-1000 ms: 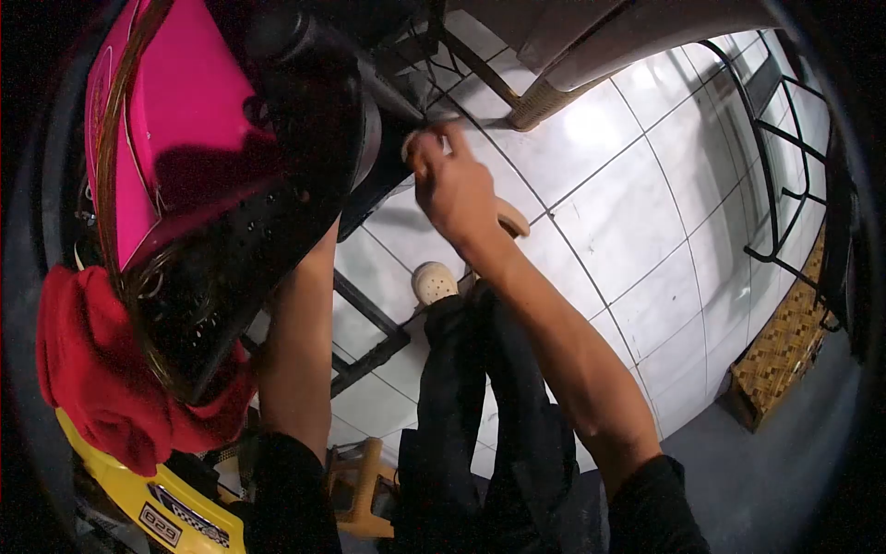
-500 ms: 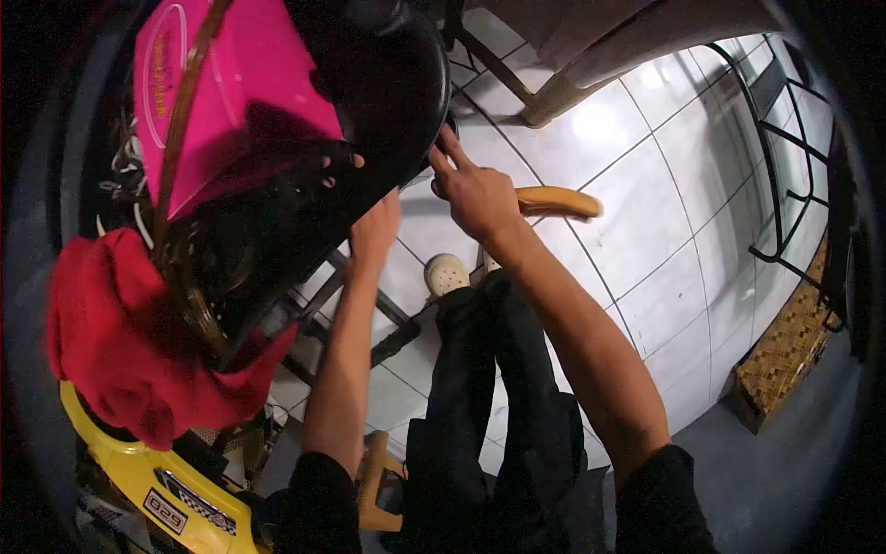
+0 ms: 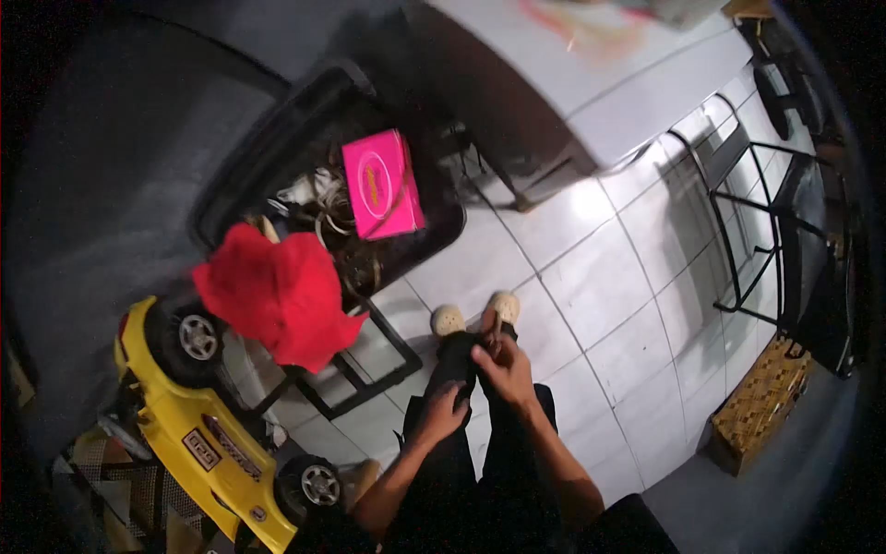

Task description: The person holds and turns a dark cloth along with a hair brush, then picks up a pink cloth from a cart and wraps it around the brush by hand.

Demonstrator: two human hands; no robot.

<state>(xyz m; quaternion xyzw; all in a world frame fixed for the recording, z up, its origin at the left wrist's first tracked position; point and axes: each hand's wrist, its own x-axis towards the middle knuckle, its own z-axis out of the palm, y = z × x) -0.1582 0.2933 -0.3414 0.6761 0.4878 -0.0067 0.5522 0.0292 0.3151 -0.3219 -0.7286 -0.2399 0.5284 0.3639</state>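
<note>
My right hand (image 3: 509, 371) is in front of my legs, its thumb and fingers drawn together around a slim brownish thing (image 3: 498, 325) that is too blurred to name. Lower and to the left, my left hand (image 3: 441, 415) hovers over or rests on my dark trousers, fingers loosely bent and apart, with nothing seen in it. Beyond both hands stands a black bin (image 3: 441, 222) with a bright pink box (image 3: 383, 185) and tangled cords or straps (image 3: 328, 208) inside. A red cloth (image 3: 281, 291) hangs over its near left corner.
A yellow toy car (image 3: 208, 439) with black wheels is at the lower left. A black metal frame (image 3: 369, 402) supports the bin's side. White furniture (image 3: 660, 106) stands at the top, a black metal chair (image 3: 752, 222) and a woven box (image 3: 761, 402) on the right, over white floor tiles (image 3: 600, 295).
My hands have left the bin's edge and come back towards my legs. The view has drawn back, showing the bin farther off. The yellow-brown curved thing behind my right hand is no longer seen.
</note>
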